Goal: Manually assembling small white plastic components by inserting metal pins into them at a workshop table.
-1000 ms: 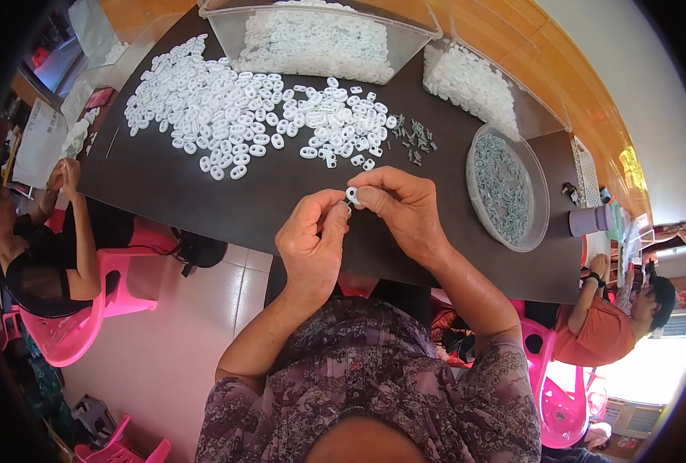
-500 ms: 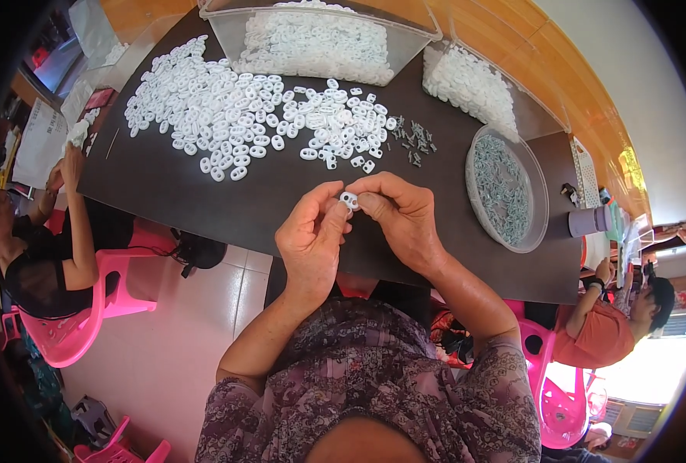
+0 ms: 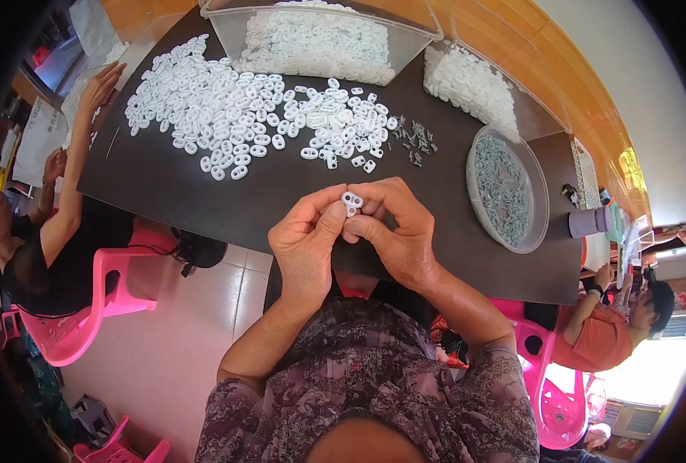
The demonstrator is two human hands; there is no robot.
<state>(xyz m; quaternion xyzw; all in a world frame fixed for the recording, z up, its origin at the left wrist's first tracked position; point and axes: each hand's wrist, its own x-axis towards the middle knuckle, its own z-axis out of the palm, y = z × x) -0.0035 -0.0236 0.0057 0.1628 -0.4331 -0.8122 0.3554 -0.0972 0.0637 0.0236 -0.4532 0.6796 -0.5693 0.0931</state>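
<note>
White two-holed plastic piece [image 3: 351,204] is being pinched above the near edge of the dark surface [image 3: 204,193], with the fingers of the left hand [image 3: 309,241] and right hand [image 3: 395,228] clamped together on it. Its long axis is standing roughly upright, slightly tilted. Steady thumb pressure on both sides is probably keeping it from twisting.

White plastic pieces [image 3: 235,116] lie on a dark brown table [image 3: 204,193], beside grey metal parts in a clear round tray [image 3: 539,201]. The 2 chairs [image 3: 80,324] are pink, the floor [image 3: 196,309] pale pink, and the sleeves [image 3: 281,409] a purple-grey floral print.
</note>
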